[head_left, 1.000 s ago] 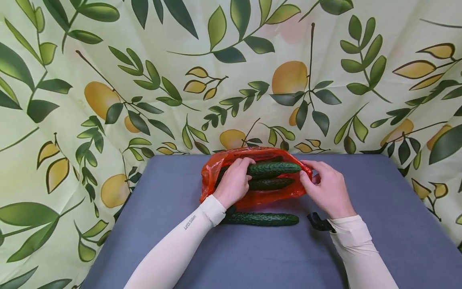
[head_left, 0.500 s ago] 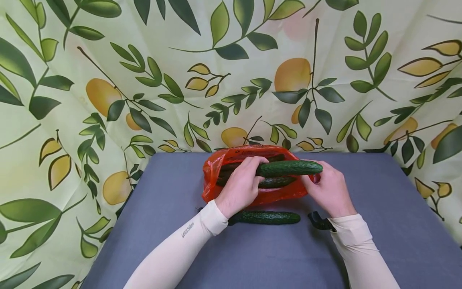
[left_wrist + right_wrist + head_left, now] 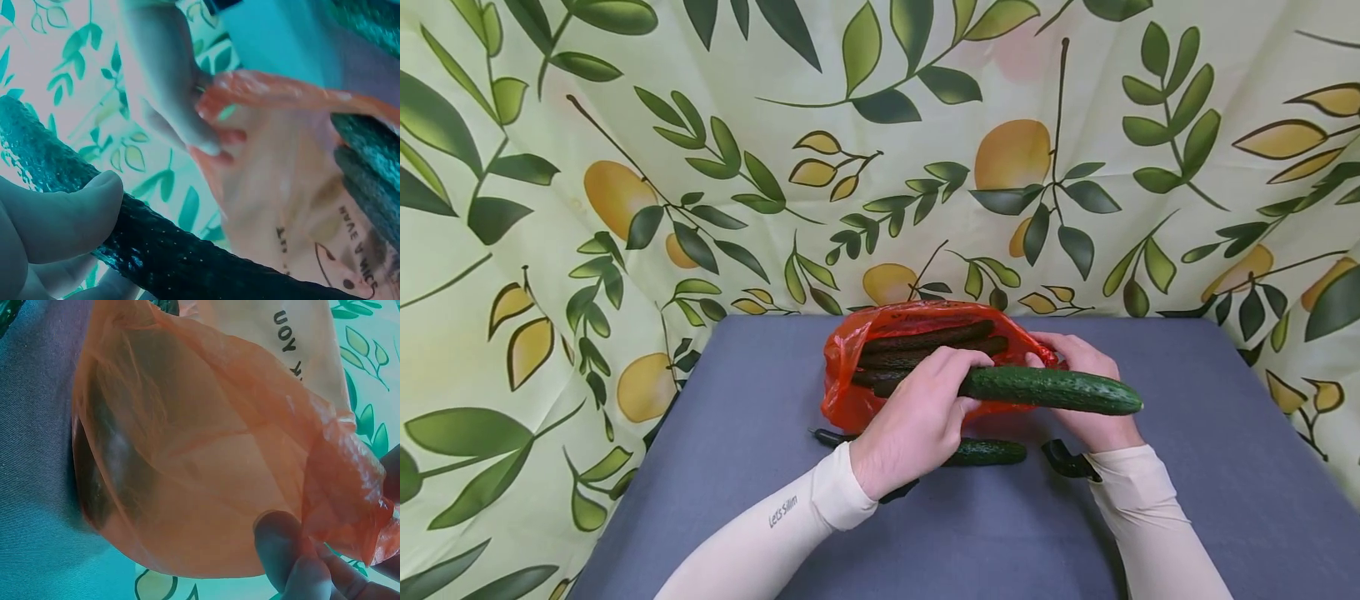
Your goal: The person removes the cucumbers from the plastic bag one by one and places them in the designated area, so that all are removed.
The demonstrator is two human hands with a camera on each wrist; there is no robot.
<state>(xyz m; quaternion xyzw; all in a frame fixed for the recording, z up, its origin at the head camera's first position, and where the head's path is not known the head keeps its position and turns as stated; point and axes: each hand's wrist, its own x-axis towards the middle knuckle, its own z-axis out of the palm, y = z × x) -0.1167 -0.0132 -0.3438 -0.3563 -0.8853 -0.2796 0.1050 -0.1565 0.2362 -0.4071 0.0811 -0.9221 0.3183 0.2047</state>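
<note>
My left hand (image 3: 921, 417) grips a long dark green cucumber (image 3: 1052, 390) by one end, its other end pointing right across my right hand in the head view. The left wrist view shows the thumb (image 3: 94, 215) pressed along the bumpy skin of that cucumber. With my right hand (image 3: 1093, 396) I pinch the edge of a thin red plastic bag (image 3: 842, 367), its mouth facing me. Several more cucumbers (image 3: 917, 340) lie inside the bag. The right wrist view has thumb and fingers (image 3: 278, 550) on the gathered bag film (image 3: 350, 481).
Another cucumber (image 3: 992, 452) lies on the grey-blue table (image 3: 1000, 533) in front of the bag, partly hidden by my left hand. Behind the table hangs a leaf-and-fruit patterned cloth (image 3: 820, 250). A black strap piece (image 3: 1067, 460) sits at my right wrist.
My left hand has drawn a cucumber out of the bag, rightward and toward me. The right hand stays at the bag's edge, and more cucumbers inside show now.
</note>
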